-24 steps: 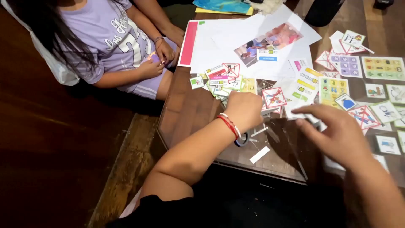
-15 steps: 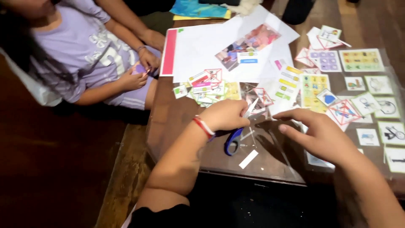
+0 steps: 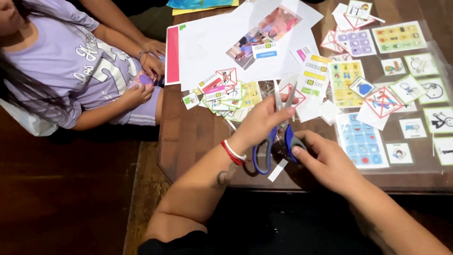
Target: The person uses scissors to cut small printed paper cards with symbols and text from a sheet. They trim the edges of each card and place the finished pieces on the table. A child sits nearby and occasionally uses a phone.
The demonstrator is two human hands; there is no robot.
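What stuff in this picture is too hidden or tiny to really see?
Head view only:
- Scissors: the middle is covered by the left hand and right hand.
- Small picture cards: heaped over each other, drawings too small to read.
- Card at the table's right edge: cut off by the frame.
- What the other person's hands hold: mostly covered by fingers.
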